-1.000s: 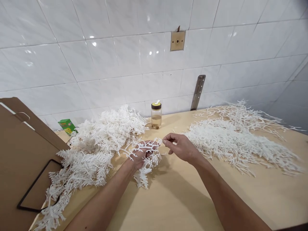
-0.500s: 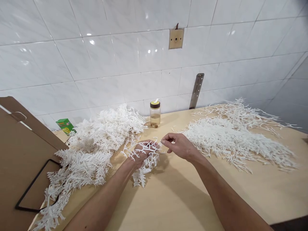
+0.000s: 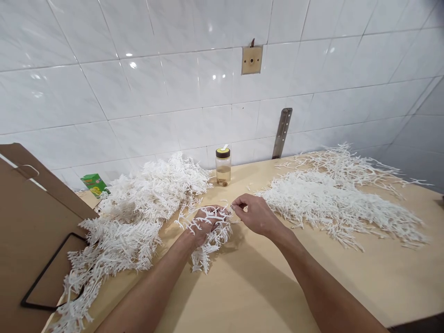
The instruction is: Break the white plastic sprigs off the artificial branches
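Observation:
My left hand (image 3: pixel 204 226) is closed around white branching plastic sprigs (image 3: pixel 212 215), coral-like in shape. One sprig lies over the back of the hand and wrist, while others hang below the palm to the table. Just to the right, my right hand (image 3: pixel 252 212) pinches with thumb and forefinger at the ends of these sprigs; what sits between the fingertips is too small to make out. A big heap of bushy white sprigs (image 3: pixel 152 199) spreads to the left. On the right lies a flatter pile of white sprigs (image 3: pixel 340 199), with thinner, barer stems behind it.
A lidded clear bottle (image 3: pixel 223 170) holding liquid stands near the tiled wall. At the left are a cardboard box (image 3: pixel 38 222), a black wire frame (image 3: pixel 52 273) and a green packet (image 3: pixel 93 185). A metal bracket (image 3: pixel 282 133) leans at the wall; a socket plate (image 3: pixel 251 60) sits above.
Both hands stay nearly in place, the right one shifted very slightly left and down toward the held sprigs. The whole view has tilted a little.

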The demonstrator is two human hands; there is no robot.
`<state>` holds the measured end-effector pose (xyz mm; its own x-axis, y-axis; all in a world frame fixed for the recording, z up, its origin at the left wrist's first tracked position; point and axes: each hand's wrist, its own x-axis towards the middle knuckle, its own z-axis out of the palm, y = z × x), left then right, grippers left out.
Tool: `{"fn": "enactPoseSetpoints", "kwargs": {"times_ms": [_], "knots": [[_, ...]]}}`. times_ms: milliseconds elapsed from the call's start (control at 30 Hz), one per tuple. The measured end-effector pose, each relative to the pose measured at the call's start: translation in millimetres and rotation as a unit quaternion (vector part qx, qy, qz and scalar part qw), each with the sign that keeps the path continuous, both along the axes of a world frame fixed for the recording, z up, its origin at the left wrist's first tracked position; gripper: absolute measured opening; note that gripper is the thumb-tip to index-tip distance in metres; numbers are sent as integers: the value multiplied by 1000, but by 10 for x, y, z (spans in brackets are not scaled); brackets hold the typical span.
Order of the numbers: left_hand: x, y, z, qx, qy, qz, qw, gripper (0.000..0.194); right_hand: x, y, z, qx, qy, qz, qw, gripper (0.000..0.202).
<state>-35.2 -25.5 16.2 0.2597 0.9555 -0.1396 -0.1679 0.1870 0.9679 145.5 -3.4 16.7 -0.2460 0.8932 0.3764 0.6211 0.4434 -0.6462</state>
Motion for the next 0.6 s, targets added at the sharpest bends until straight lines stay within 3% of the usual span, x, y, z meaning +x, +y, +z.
{"fn": "enactPoseSetpoints", "kwargs": {"times_ms": [100, 233, 467, 600], "knots": [[6, 7, -12, -11, -5, -11, 1000, 27, -23, -19, 21, 10, -7, -7, 1000, 12], [-6, 17, -14, 1, -5, -27, 1000, 26, -11, -22, 32, -35, 33, 3, 999, 12], [-94, 99, -72, 3, -21, -43, 999, 22, 30, 40, -42, -62, 73, 10, 995, 12], [-129, 150, -159, -17, -35, 16, 999, 24, 29, 50, -64, -65, 78, 11, 995, 12]]}}
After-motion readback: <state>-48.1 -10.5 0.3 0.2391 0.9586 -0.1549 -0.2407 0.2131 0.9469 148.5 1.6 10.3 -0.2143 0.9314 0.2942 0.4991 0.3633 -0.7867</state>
